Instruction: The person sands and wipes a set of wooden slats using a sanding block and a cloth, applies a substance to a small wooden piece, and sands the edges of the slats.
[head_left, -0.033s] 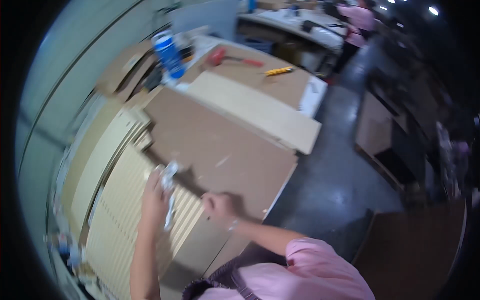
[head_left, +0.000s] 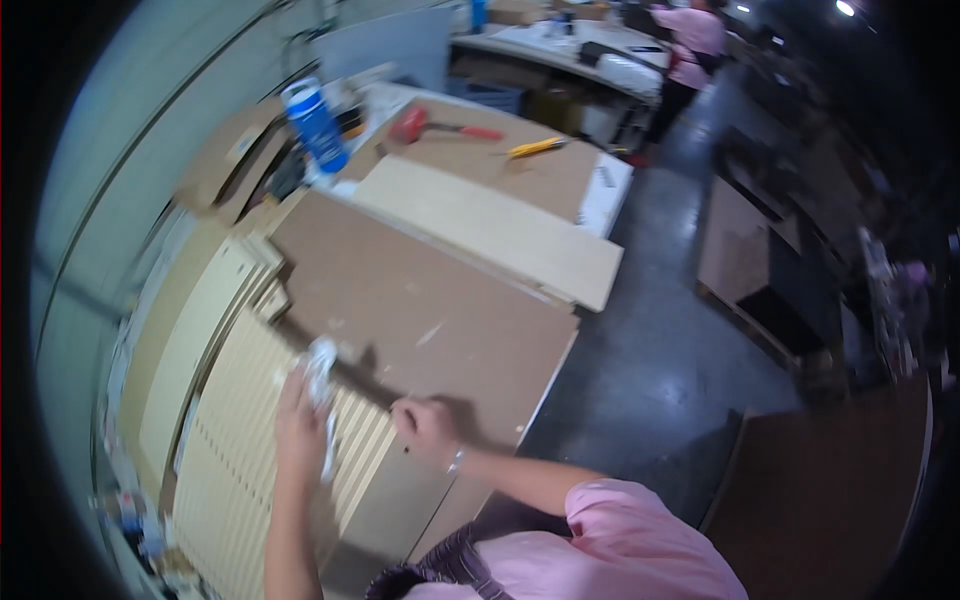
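White, crumpled, thin-looking material [head_left: 322, 368] is poking up from the fingers of the person's left hand [head_left: 299, 415] and trailing down beside it, above a row of pale, cream-coloured boards [head_left: 228, 412] that are standing packed on edge. That left hand is gripping the white wad, its back turned upward. Just to its right, the person's bare right hand [head_left: 427, 432] is holding its fingers curled at the right-hand end of the row, a pale band [head_left: 456, 461] circling its wrist; whether those fingers are pinching a board, I cannot tell from here.

Directly beyond both hands, a broad, flat brown panel [head_left: 420, 290] with scuff marks is lying level, and a long, pale wooden plank [head_left: 490, 230] is resting across its far side. Farther back, a red-headed mallet with a black and red handle [head_left: 410, 124] is lying on a brown work surface, and a slim yellow tool [head_left: 537, 147] is lying to its right. To the mallet's left, a blue cylindrical container with a whitish top [head_left: 316, 128] is standing near an open brown cardboard box [head_left: 228, 160].

Well away, past a grey floor [head_left: 640, 330], another person in a pink top and dark trousers [head_left: 690, 50] is standing beside a cluttered white table [head_left: 590, 42].
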